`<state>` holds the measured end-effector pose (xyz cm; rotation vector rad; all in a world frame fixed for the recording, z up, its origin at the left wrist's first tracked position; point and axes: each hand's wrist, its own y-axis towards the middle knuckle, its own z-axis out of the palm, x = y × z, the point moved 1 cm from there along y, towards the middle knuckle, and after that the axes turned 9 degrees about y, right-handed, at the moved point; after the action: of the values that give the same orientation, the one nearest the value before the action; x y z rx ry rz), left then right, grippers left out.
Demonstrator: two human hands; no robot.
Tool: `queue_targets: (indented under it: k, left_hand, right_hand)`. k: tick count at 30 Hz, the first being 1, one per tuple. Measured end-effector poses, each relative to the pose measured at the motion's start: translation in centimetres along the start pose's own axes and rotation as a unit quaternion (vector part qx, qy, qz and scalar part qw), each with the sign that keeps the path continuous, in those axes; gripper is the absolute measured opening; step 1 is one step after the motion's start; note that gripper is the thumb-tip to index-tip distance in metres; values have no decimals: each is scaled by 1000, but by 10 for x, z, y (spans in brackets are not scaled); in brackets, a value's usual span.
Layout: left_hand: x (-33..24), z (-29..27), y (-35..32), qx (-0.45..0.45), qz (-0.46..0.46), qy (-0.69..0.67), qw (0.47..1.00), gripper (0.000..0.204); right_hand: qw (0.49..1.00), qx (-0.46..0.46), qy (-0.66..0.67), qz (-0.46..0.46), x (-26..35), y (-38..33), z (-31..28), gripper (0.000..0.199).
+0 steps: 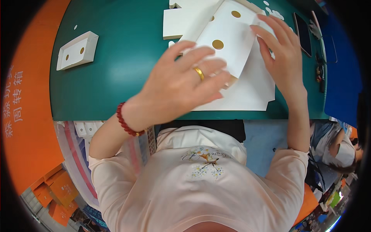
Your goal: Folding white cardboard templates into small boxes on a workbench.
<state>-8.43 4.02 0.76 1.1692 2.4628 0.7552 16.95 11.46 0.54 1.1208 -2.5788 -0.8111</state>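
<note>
Two bare hands work a white cardboard box blank [228, 38] on a green counter [123, 69]. The blank is a flat, die-cut sheet with round holes through which a gold-brown colour shows; its raised panel runs with its long axis diagonal, from the lower left near the person up toward the far right, and that panel tilts up off the counter rather than lying flat. Beneath it lies a larger white sheet [251, 92], flat on the counter and reaching almost to the near edge.

Left hand [181, 85]: fingers spread and extended, palm down, resting over the near left end of the blank; the grip is released, pressing rather than clasping. A gold ring [199, 73] sits on one finger and a red bead bracelet [125, 120] circles the wrist.

Right hand [284, 54]: fingers extended along the far right edge of the blank, fingertips touching its upper corner; whether the thumb pinches the card from below cannot be told.

Well apart, at the far left of the counter, a finished white tray-shaped box [77, 51] with two small round holes lies with its long axis slanting up to the right. More white blanks [181, 21] are stacked just beyond the hands. A dark phone [303, 33] lies at the far right. An orange crate [27, 116] borders the counter on the left.
</note>
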Motion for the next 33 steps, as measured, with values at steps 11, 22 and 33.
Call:
queue_targets:
  k: [11,22,33]
  left_hand:
    - [30,25,5,58,-36,-109,992,24]
    - [20,33,21,47,-107,-164,979,8]
    - [21,32,25,94,-139,-222,960,2]
  right_hand:
    - [902,132,410,28,37,-22,-4,40]
    - [923,64,378,-32,32,-26,3,27]
    - [887,25,453,81,36,-31,9,17]
